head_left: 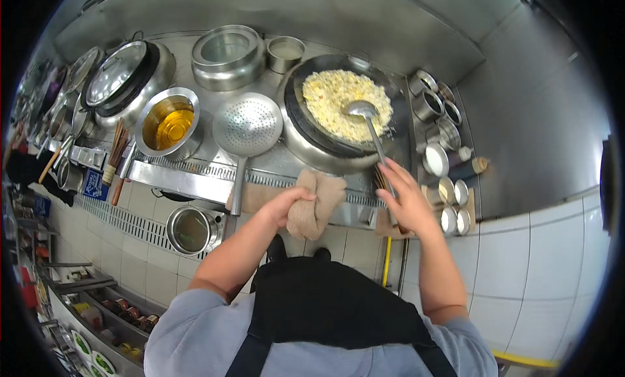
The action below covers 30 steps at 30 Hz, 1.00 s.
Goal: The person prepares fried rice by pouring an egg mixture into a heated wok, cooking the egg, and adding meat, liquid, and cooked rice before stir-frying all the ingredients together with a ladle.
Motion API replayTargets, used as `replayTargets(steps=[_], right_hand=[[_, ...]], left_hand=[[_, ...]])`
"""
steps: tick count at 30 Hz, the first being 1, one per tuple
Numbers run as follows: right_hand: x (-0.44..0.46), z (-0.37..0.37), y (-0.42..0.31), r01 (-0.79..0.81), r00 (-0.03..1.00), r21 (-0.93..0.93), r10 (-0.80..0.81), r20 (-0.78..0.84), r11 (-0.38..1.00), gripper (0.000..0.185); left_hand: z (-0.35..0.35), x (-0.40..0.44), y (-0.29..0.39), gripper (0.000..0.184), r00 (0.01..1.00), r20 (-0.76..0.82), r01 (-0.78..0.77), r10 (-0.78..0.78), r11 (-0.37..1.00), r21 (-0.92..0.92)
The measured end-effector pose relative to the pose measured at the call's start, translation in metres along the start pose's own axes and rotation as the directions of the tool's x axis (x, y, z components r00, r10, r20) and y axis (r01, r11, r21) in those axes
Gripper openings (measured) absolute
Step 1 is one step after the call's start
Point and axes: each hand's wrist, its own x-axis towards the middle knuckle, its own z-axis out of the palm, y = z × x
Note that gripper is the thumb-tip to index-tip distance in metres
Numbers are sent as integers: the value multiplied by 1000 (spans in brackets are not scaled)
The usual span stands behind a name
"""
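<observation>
My left hand (291, 206) is closed around a bunched brown cloth (315, 206) in front of the stove edge. My right hand (409, 200) is at the handle of a metal ladle (362, 109), fingers stretched out and thumb apart, not wrapped round it. Whether the palm presses on the handle is hidden. The ladle's bowl rests on fried rice with yellow egg bits (338, 97) inside a large dark wok (303, 126). A perforated strainer (247, 123) lies left of the wok, its handle pointing toward me.
A pot of golden oil (173, 126) stands left of the strainer. Behind are a wide steel pot (228, 58) and a small pot (285, 55). Several seasoning containers (436, 159) line the right side. A steel pot (189, 230) sits low at front left; a lidded wok (117, 74) is farther left.
</observation>
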Motion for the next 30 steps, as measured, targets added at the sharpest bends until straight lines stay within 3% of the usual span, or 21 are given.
replayTargets(steps=[2, 4, 5, 6, 7, 8, 9, 11, 13, 14, 16, 17, 18, 20, 21, 23, 25, 27, 30], right_hand=[[-5, 14, -27, 134, 991, 306, -120, -65, 942, 65], [-20, 25, -47, -57, 996, 591, 7, 85, 805, 72], [-30, 29, -52, -30, 1000, 522, 24, 19, 852, 70], [-41, 29, -51, -16, 1000, 525, 16, 4, 851, 70], [-53, 30, -50, -11, 1000, 608, 15, -2, 794, 63], [-65, 32, -47, -8, 1000, 687, 15, -4, 727, 56], [-79, 33, -42, -2, 1000, 690, 12, -10, 724, 56], [-110, 27, -31, 164, 986, 513, -127, -107, 842, 37], [-146, 9, -31, 110, 994, 494, -81, -79, 862, 30], [-164, 2, -30, 52, 998, 471, -35, -45, 881, 23], [-201, -3, -20, 12, 998, 489, 19, -57, 872, 22], [-217, -5, -14, -15, 997, 501, 50, -58, 866, 21], [-234, -4, -7, -10, 995, 514, 59, -79, 858, 21], [-268, 3, 10, -146, 983, 542, 182, -13, 828, 21], [-284, 6, 16, -134, 982, 559, 185, -36, 818, 21], [-313, 13, 22, -223, 957, 560, 287, -28, 798, 23], [-336, 28, 24, -204, 961, 588, 275, -33, 782, 26], [-353, 40, 21, -190, 967, 571, 253, -32, 798, 34], [-364, 62, 19, -122, 981, 673, 193, -32, 730, 28]], left_hand=[[27, 0, -3, 59, 998, 61, -28, 20, 992, 125], [54, -3, -10, 60, 993, 115, -44, 15, 967, 253], [60, -2, -18, 60, 993, 117, -42, 10, 962, 271], [66, -1, -27, 59, 994, 106, -36, 18, 984, 173], [70, -2, -37, 58, 995, 93, -34, 27, 997, 69], [75, -5, -47, 58, 995, 91, -40, 33, 996, 79], [80, -7, -59, 57, 994, 103, -27, 22, 998, 50], [90, -9, -89, 56, 993, 115, -8, 5, 1000, 25], [102, -9, -120, 61, 949, 39, -299, 313, 854, 425], [111, -9, -137, 61, 955, 40, -282, 295, 853, 438], [129, -12, -173, 66, 930, 91, -291, 357, 560, 776], [134, -10, -188, 68, 938, 59, -260, 341, 581, 771], [129, -2, -209, 53, 918, 41, -282, 394, 578, 766], [133, 5, -236, 36, 905, -40, -259, 423, 624, 738], [141, 6, -249, 24, 871, -67, -249, 486, 555, 794], [149, 11, -268, 21, 809, 1, -304, 587, 418, 856], [163, 12, -278, 21, 776, 66, -330, 627, 314, 890], [183, 12, -284, 22, 735, 160, -286, 659, 86, 954], [196, 10, -283, 27, 831, 89, -191, 549, 131, 973]])
